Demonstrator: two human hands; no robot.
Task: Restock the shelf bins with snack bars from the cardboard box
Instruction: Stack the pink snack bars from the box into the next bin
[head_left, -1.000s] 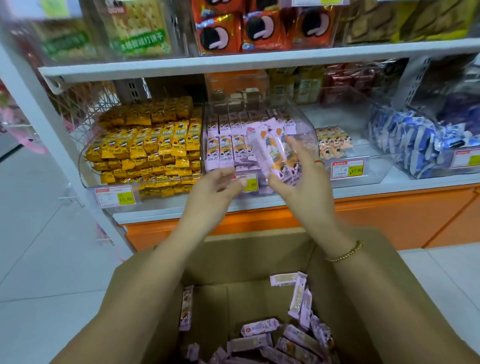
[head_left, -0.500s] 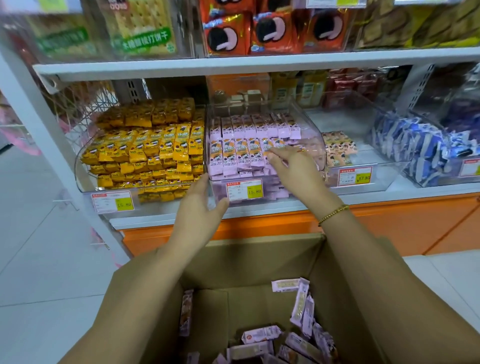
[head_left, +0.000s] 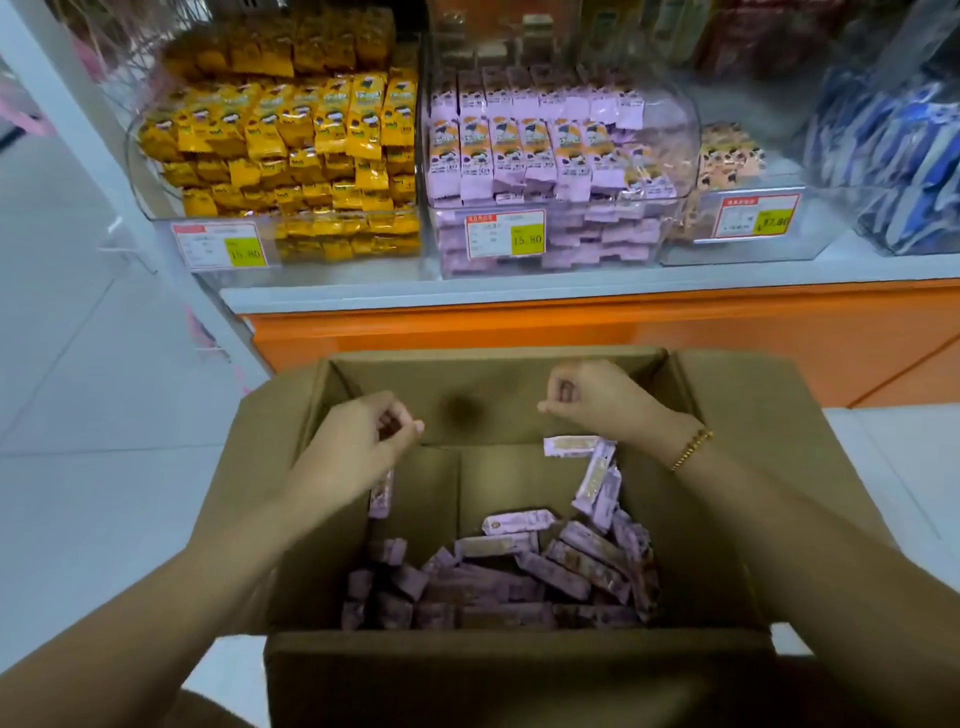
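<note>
Obs.: both hands hover over the open cardboard box (head_left: 519, 670), above the bars. Left hand (head_left: 358, 447) has its fingers curled in toward the thumb; right hand (head_left: 597, 400) is in a loose fist. Neither holds anything that I can see.

Purple snack bars (head_left: 519, 571) lie jumbled at the bottom of the box, a few propped against its walls. The middle clear bin (head_left: 670, 119) on the shelf (head_left: 519, 296) already shows neat rows of the same bars above its front lip.

Risks, my judgement:
- A handful scooped from a crisscrossed heap may shed bars on the way up.
- The bin looks nearly full, so extra bars could slide off the rows or spill over the lip.
- The yellow packets (head_left: 291, 135) sit just beside it, and a careless drop would mix stock.
</note>
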